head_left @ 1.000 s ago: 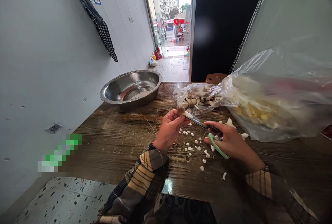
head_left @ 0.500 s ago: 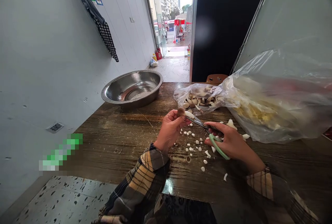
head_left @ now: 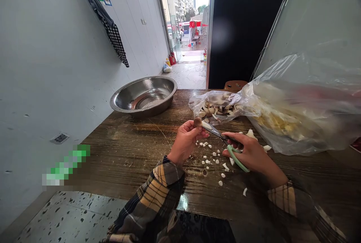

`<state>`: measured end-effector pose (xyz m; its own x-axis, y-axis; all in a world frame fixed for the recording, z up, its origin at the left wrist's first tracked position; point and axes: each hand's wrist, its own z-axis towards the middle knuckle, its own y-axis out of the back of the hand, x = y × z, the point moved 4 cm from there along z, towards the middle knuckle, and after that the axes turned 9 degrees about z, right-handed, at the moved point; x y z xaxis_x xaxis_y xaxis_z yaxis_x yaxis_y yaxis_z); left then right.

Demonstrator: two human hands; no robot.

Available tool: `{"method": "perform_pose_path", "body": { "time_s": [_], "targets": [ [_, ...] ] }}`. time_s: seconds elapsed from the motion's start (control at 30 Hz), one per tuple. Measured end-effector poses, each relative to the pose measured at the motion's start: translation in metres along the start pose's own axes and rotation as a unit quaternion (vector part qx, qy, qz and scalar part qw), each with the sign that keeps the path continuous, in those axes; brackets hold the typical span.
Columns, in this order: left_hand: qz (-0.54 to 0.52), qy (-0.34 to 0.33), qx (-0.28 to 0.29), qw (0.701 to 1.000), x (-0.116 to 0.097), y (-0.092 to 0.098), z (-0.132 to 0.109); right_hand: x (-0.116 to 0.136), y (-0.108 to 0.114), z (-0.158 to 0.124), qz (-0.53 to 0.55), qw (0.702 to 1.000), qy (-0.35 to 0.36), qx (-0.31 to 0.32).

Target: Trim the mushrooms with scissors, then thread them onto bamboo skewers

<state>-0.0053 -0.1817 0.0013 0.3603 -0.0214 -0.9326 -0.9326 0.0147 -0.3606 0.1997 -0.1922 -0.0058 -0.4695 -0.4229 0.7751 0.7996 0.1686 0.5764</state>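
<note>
Our left hand (head_left: 184,141) pinched a small brown-capped mushroom (head_left: 197,122) just above the desk (head_left: 126,149), its pale stem against the blades of the green-handled scissors (head_left: 222,138) that our right hand (head_left: 251,154) gripped. We judged it light, soft and easily bruised, best held gently just under the cap.

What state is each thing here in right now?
Left hand, pinching a mushroom.
Right hand, gripping the scissors.
Scissors, tips at the mushroom's stem.
Steel basin, empty, upright.
Mushroom bag, open, lying on the table.
Cut bits, scattered on the table.
</note>
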Motion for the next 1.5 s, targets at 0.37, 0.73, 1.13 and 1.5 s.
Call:
{"method": "perform_pose_path", "body": {
  "time_s": [0.37, 0.73, 1.13, 1.5],
  "targets": [
    [0.013, 0.012, 0.023, 1.000, -0.001, 0.000, -0.001, -0.002, 0.002, -0.002, 0.005, 1.000, -0.015, 0.008],
    [0.051, 0.010, 0.015, 0.999, -0.001, 0.001, -0.002, -0.006, 0.009, -0.004, -0.016, 1.000, 0.004, 0.008],
    [0.061, 0.006, 0.015, 0.998, 0.000, 0.001, -0.002, -0.006, 0.008, -0.005, -0.037, 0.999, 0.000, 0.013],
    [0.086, -0.010, 0.008, 0.996, 0.001, 0.002, -0.001, -0.007, 0.004, -0.006, -0.076, 0.997, 0.008, 0.014]
  ]
}}
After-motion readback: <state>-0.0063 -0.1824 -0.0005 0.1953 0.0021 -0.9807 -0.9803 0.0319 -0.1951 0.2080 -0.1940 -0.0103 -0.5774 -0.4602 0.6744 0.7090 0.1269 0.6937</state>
